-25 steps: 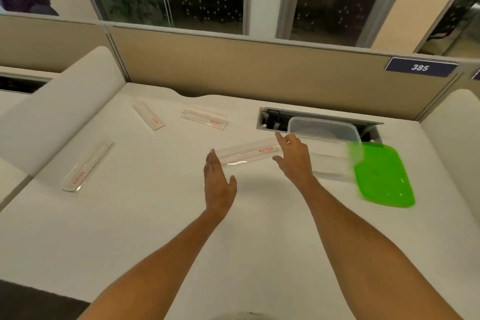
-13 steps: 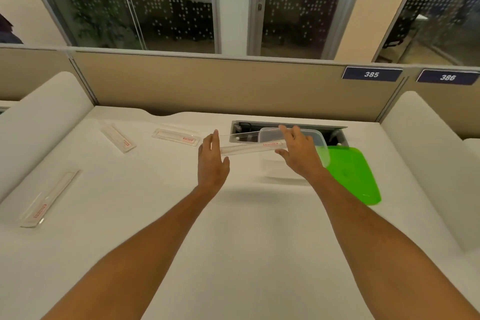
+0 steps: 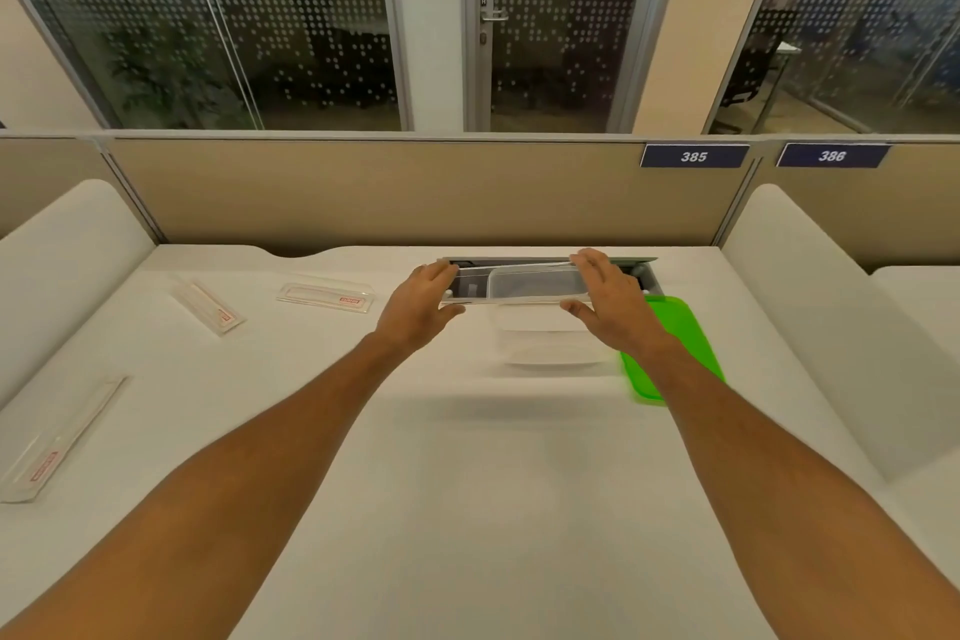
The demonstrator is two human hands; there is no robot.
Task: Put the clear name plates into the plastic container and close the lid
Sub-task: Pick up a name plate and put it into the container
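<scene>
I hold one clear name plate [image 3: 514, 299] level between both hands, just above the clear plastic container [image 3: 545, 343]. My left hand [image 3: 423, 307] grips its left end and my right hand [image 3: 610, 301] its right end. The plate spans wider than the container's open top. The green lid [image 3: 680, 338] lies flat on the desk right of the container, partly behind my right wrist. Three more clear name plates lie on the white desk: one [image 3: 327, 297] left of my hands, one [image 3: 210, 309] further left, one [image 3: 57, 442] near the left edge.
A cable slot [image 3: 641, 270] opens in the desk right behind the container. A beige partition [image 3: 415, 192] with number signs 385 and 386 closes the desk's far side. White padded dividers [image 3: 810, 317] stand at both sides.
Both hands lifted the name plate off the desk and carried it right and away, from left of the container to over its opening. My view tilted upward.
</scene>
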